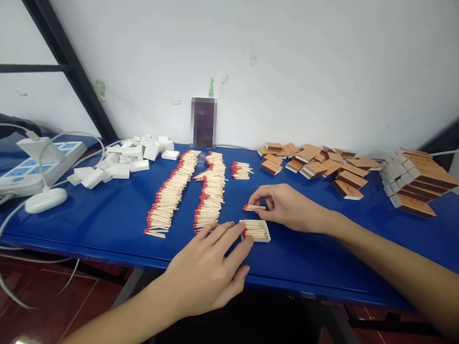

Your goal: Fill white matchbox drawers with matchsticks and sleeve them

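Between its thumb and fingers, my right hand [289, 207] pinches a few red-tipped matches [255, 207], held just above and behind a white matchbox tray [263, 239]. The tray lies on the blue table with a layer of matches [256, 231] inside, red heads to the left. My left hand [212, 267] is open, fingers spread; its index and middle fingertips touch the tray's left end, while the thumb stays apart. Two long rows of matches, a left row [171, 195] and a middle row [211, 191], run back from there. A small group of matches [241, 171] sits farther back.
Several empty-looking white trays [125, 157] are heaped at back left. Orange-brown matchbox sleeves [310, 154] lie scattered at back right, beside a stack of matchboxes [415, 180]. A power strip [43, 169] with white cables occupies the left edge. A blurred dark rectangle [203, 122] stands against the wall.
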Demonstrator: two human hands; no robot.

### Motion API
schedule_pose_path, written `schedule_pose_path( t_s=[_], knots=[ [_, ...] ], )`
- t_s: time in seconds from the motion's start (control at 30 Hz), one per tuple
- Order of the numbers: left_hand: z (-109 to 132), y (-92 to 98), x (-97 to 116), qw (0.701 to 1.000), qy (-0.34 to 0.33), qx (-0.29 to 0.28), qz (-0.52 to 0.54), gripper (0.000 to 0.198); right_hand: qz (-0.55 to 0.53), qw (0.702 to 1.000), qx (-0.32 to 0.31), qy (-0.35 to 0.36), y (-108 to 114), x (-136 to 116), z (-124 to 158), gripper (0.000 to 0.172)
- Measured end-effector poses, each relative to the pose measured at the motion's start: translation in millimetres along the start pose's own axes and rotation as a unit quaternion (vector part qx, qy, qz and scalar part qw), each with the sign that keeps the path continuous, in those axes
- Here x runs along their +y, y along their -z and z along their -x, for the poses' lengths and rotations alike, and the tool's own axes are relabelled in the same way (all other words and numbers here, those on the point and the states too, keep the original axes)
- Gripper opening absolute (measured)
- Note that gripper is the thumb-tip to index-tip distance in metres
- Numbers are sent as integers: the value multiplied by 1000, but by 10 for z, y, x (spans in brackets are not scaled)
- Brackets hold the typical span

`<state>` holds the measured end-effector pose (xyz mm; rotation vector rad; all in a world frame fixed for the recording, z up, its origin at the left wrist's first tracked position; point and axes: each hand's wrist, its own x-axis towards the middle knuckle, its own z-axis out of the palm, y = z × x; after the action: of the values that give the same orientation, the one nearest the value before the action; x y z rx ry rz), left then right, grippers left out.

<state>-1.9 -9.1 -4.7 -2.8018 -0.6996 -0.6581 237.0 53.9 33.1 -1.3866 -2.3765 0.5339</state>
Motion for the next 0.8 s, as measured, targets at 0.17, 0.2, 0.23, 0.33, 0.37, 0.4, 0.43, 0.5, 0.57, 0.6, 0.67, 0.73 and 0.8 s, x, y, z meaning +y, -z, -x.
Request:
schedule_pose_path(
  t_s=[0.17,0.2,0.23,0.33,0.37,0.4,0.43,0.5,0.57,0.6,0.67,0.73,0.8],
  knots=[
    [-6,8,-4,1000,-1,0,0,38,1,1000,11,8,-3,34,-6,19],
    [-7,8,-4,1000,-1,2,0,38,-1,1000,12,5,-3,38,-6,19],
    [-9,6,-4,1000,-1,3,2,38,-2,1000,13,2,-3,41,-6,18],
    [-12,-2,-1,1000,1,1,7,38,-3,1000,12,-3,2,45,-6,18],
    [-12,-5,1,1000,1,-2,8,38,-1,1000,9,-3,6,44,-7,18],
    [-12,-7,3,1000,3,-5,9,38,2,1000,4,-3,11,41,-9,19],
    [-11,-8,5,1000,3,-6,10,38,6,1000,0,-3,19,36,-12,19],
    [-8,-8,7,1000,3,-7,11,38,14,1000,-10,-3,38,25,-18,21],
    [-7,-4,6,1000,1,-7,13,39,16,1000,-25,-5,61,16,-25,23],
    [-7,-3,4,1000,-1,-7,13,39,15,999,-34,-7,73,15,-28,23],
    [-10,0,-2,1000,-3,-4,13,38,13,999,-51,-10,89,21,-38,22],
    [-14,2,-10,1000,-4,-2,11,38,13,998,-60,-9,97,34,-49,20],
    [-16,4,-15,1000,-4,-1,10,38,14,998,-61,-6,96,43,-59,18]
  ],
)
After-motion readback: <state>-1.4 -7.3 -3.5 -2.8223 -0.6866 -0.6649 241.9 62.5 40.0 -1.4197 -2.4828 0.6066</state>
